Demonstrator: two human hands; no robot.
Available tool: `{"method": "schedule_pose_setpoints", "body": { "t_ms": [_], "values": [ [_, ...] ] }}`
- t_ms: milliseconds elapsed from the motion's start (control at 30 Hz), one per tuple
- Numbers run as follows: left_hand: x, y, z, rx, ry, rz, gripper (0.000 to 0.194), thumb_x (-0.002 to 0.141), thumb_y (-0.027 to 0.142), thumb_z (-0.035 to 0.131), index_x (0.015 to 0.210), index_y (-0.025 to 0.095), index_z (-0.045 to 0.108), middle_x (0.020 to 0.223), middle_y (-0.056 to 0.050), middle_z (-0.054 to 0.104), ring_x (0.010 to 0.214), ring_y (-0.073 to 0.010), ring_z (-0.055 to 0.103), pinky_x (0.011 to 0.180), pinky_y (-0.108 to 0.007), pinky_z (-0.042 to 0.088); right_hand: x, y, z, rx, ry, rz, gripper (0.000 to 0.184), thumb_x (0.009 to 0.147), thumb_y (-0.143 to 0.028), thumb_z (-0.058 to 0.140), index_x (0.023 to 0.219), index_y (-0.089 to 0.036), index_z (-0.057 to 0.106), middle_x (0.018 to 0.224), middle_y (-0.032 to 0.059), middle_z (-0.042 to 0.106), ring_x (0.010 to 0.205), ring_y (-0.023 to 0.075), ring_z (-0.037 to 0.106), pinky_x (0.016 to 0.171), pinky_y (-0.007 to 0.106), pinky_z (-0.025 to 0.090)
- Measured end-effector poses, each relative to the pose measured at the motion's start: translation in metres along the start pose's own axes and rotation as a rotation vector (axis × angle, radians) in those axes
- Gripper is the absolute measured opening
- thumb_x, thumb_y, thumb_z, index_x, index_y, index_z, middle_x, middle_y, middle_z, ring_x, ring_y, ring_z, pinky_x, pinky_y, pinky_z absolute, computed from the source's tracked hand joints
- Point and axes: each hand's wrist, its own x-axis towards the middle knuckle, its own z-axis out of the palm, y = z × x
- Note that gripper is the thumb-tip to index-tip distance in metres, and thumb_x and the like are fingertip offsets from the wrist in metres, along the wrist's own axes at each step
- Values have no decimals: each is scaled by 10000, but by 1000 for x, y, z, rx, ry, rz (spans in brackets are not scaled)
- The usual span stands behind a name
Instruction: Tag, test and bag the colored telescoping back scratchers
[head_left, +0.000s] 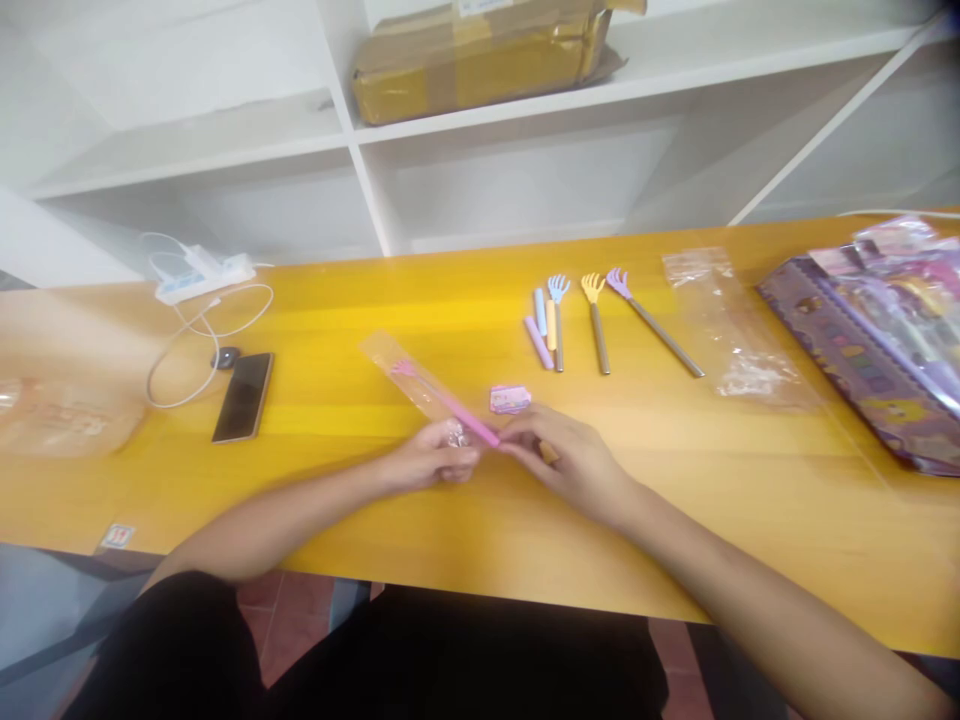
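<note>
A pink back scratcher lies partly inside a clear plastic sleeve, its small hand-shaped head towards the far left. My left hand is closed on the crumpled lower part of the sleeve. With thumb and fingertips, my right hand pinches the pink handle's near end. Just beyond my fingers a small pink printed card rests on the table. Farther back lie a blue back scratcher, a yellow one and a purple one. Loose blue, yellow and purple handle tubes sit beside the blue one.
An emptied-looking clear bag lies right of the scratchers, beside a purple display box of packaged items. At left are a phone, a white cable, a power strip and an orange-tinted bag. Shelves behind hold a cardboard box.
</note>
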Motion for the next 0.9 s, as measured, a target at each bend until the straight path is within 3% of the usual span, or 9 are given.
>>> {"method": "schedule_pose_setpoints", "body": {
  "t_ms": [67, 167, 233, 467, 567, 700, 800, 900],
  "values": [
    [-3, -2, 5, 50, -60, -43, 470, 911, 453, 807, 1221, 173, 591, 705, 76, 461, 536, -67, 370, 537, -245, 288, -1, -3, 3, -3, 12, -58, 42, 1036, -242, 677, 1064, -218, 697, 848, 18, 645, 685, 122, 578, 640, 267, 508],
    [-7, -1, 13, 134, -167, -103, 386, 939, 503, 766, 990, 179, 563, 716, 60, 461, 581, -80, 398, 564, -252, 327, -2, -7, 6, 33, -2, -82, 32, 1026, -222, 690, 1055, -211, 698, 861, 19, 619, 676, 112, 553, 613, 259, 489],
    [-10, 2, 19, 205, -229, -137, 433, 958, 551, 724, 862, 185, 514, 714, 50, 445, 614, -89, 397, 582, -256, 334, -2, -9, 7, 48, -8, -73, 44, 1021, -232, 703, 1058, -208, 706, 867, 19, 610, 672, 107, 542, 601, 254, 479],
    [-12, 9, 26, 362, -300, -120, 457, 978, 602, 669, 867, 180, 534, 786, 22, 458, 713, -113, 425, 654, -273, 360, -4, -11, 11, 120, -7, 15, 100, 993, -288, 751, 1030, -209, 701, 885, 16, 614, 658, 95, 532, 583, 239, 482],
    [-12, 10, 24, 317, -258, -140, 459, 923, 600, 743, 890, 173, 578, 782, 24, 469, 707, -111, 431, 654, -274, 350, -3, -8, 6, 209, -97, 22, 186, 984, -349, 760, 1117, -226, 718, 966, 39, 631, 743, 120, 589, 632, 251, 528],
    [-11, 8, 18, 190, -216, -155, 498, 837, 568, 847, 1066, 158, 679, 746, 35, 500, 654, -98, 428, 623, -265, 318, -2, -1, -2, 306, -252, -51, 537, 862, -445, 865, 1341, -277, 688, 1170, 74, 612, 906, 159, 632, 780, 314, 611],
    [-9, 4, 15, 114, -159, -179, 527, 773, 539, 906, 1064, 150, 700, 743, 26, 541, 634, -91, 444, 600, -261, 305, -2, 1, -1, 284, -250, -107, 441, 920, -317, 827, 1343, -296, 704, 1195, 72, 588, 994, 167, 644, 853, 326, 626],
    [-8, 0, 16, 36, -105, -206, 556, 747, 507, 934, 1106, 151, 702, 748, 22, 550, 610, -84, 429, 573, -256, 279, -3, -2, 2, 254, -236, -146, 289, 958, -236, 778, 1244, -267, 746, 1173, 73, 589, 990, 158, 655, 803, 291, 628]
  ]
}}
